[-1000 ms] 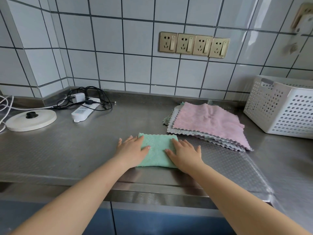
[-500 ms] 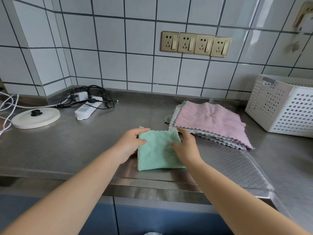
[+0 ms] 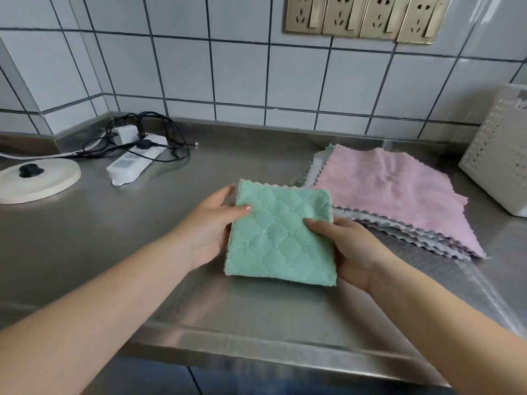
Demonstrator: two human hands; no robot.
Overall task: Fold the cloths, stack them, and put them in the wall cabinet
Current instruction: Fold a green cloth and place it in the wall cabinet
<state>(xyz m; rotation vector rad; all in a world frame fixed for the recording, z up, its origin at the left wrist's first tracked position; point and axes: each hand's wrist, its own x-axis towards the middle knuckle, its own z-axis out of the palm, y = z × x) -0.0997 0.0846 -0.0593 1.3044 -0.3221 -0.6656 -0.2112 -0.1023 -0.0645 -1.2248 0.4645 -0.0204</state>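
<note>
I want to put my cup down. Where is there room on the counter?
Bare steel shows between the power strip and the green cloth that both hands hold, and along the counter's front edge. The right is crowded: the pile of cloths lies close beside the white basket. The far left holds a round lid and cables.

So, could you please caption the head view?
Both hands hold a folded green cloth above the steel counter.

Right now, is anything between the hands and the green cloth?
No. The left hand and right hand already hold the folded green cloth by its sides. The wall cabinet is out of view, so that path cannot be judged.
</note>
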